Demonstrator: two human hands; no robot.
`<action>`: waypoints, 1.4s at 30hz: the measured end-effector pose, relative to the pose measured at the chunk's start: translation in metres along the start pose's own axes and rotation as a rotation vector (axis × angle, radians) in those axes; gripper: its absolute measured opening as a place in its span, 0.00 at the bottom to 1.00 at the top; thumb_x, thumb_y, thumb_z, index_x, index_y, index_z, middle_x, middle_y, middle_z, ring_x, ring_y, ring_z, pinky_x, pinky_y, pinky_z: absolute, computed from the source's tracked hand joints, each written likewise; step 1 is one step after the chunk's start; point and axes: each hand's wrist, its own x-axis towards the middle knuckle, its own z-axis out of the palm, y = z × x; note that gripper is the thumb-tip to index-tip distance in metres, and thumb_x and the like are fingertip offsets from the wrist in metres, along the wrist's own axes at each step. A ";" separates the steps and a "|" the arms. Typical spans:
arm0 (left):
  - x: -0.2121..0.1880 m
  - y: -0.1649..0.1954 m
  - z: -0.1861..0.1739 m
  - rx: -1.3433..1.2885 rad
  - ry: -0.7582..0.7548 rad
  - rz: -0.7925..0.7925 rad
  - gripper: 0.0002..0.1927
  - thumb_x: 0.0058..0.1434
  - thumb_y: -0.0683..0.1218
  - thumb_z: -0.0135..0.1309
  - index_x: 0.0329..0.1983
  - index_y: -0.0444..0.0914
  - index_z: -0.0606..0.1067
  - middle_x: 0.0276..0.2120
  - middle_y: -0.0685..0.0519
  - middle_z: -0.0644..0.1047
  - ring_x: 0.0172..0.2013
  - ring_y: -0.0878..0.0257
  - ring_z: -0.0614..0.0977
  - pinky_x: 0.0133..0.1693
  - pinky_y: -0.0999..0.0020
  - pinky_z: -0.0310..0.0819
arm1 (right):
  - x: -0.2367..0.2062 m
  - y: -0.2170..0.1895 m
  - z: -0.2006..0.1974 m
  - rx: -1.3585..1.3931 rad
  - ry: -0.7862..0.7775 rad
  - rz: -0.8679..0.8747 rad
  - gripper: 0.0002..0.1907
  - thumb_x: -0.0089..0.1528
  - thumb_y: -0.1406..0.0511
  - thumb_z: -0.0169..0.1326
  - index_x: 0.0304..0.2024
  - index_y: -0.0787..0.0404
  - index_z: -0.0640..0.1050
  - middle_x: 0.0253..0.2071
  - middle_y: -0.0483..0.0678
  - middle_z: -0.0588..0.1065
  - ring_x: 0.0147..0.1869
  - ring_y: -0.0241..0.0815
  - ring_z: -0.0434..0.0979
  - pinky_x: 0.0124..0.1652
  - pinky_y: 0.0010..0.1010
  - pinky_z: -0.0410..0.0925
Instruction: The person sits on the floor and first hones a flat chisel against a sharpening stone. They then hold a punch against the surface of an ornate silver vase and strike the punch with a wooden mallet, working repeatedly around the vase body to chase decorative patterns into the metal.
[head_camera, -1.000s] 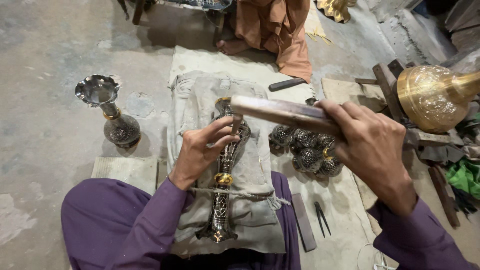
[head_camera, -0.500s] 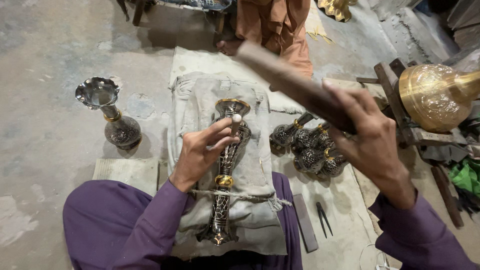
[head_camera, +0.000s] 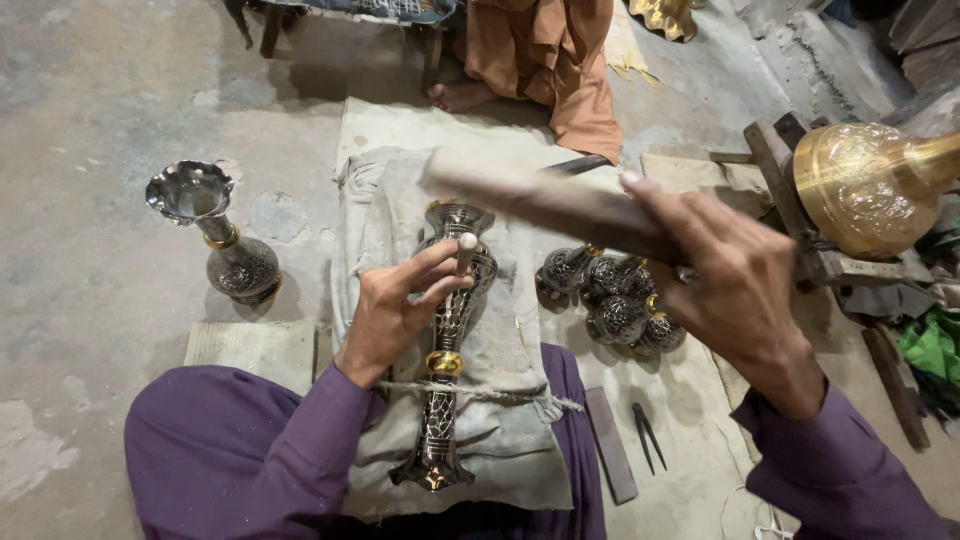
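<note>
Pinching a small punch (head_camera: 465, 255) between thumb and fingers, the left hand (head_camera: 395, 305) sets its lower end against the body of a dark engraved metal vase (head_camera: 447, 335). That vase lies lengthwise on a grey cloth pad (head_camera: 395, 215) across the person's lap, its mouth pointing away and its flared foot toward the body, with a cord (head_camera: 490, 395) stretched over it just below a brass ring. The right hand (head_camera: 735, 285) is closed around one end of a long wooden bar (head_camera: 545, 200), which is raised above the vase and blurred. Just beside the pad, under that hand, a cluster of small round engraved pieces (head_camera: 615, 300) sits on the mat. A flat dark bar (head_camera: 610, 445) and small pincers (head_camera: 648, 432) lie nearer the knee. Well apart to the left, a matching vase (head_camera: 215, 235) stands upright on the concrete floor (head_camera: 90, 120). At far right, a brass vessel (head_camera: 865, 185) rests on a wooden stand (head_camera: 790, 180).
</note>
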 end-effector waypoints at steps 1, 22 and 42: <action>0.000 -0.001 0.000 -0.001 0.001 0.002 0.23 0.66 0.41 0.60 0.64 0.42 0.72 0.45 0.49 0.85 0.44 0.59 0.89 0.42 0.67 0.86 | -0.002 0.000 0.001 0.131 -0.001 0.039 0.27 0.66 0.65 0.58 0.68 0.48 0.72 0.44 0.44 0.78 0.36 0.35 0.77 0.36 0.30 0.72; 0.000 0.000 -0.002 0.070 -0.002 -0.001 0.22 0.64 0.41 0.62 0.61 0.39 0.74 0.43 0.48 0.85 0.43 0.59 0.89 0.42 0.67 0.86 | -0.013 0.001 0.006 -0.258 -0.064 -0.017 0.27 0.65 0.67 0.58 0.66 0.38 0.74 0.40 0.39 0.81 0.33 0.36 0.77 0.30 0.30 0.69; -0.008 -0.020 -0.003 0.095 -0.026 0.027 0.18 0.63 0.39 0.61 0.56 0.37 0.77 0.43 0.47 0.85 0.44 0.58 0.89 0.43 0.66 0.86 | -0.029 -0.004 0.013 0.128 0.024 0.086 0.28 0.63 0.68 0.58 0.65 0.45 0.72 0.44 0.48 0.80 0.39 0.41 0.81 0.37 0.36 0.75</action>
